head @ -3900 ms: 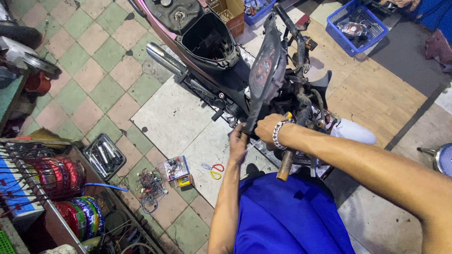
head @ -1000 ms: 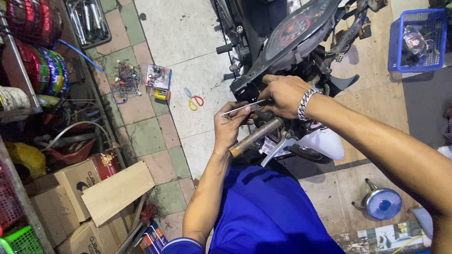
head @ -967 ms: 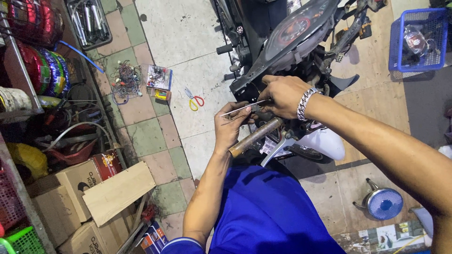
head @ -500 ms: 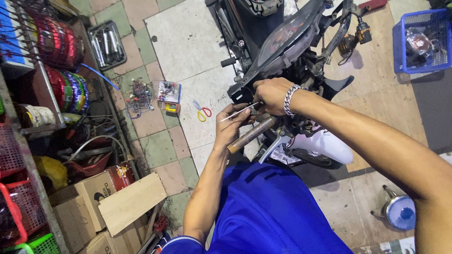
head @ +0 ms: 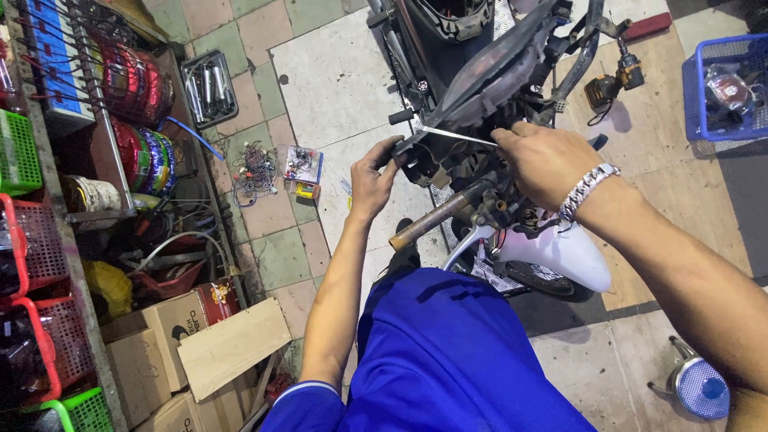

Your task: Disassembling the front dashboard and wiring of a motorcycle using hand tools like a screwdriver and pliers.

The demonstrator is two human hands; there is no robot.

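From here I see my left hand (head: 374, 178) at the centre of the frame, fingers curled around the dark front housing (head: 428, 156) of the motorcycle (head: 496, 88), thumb on its near edge. My right hand (head: 544, 160), just right of centre, has its fingers drawn together, pinching the end of a thin pale strip (head: 456, 136) that runs leftwards to the housing's top edge. Below both hands a rusty bare handlebar tube (head: 436, 218) slants toward the lower left, and the white front mudguard (head: 560, 256) sits right of it. Room is tight: the bike fills the upper centre, a blue crate (head: 696, 96) stands at the upper right edge, and shelves with red and green baskets (head: 40, 240) line the left edge. Open tiled floor (head: 328, 80) lies up and left of my left hand, with a small box of parts (head: 302, 164) on it.
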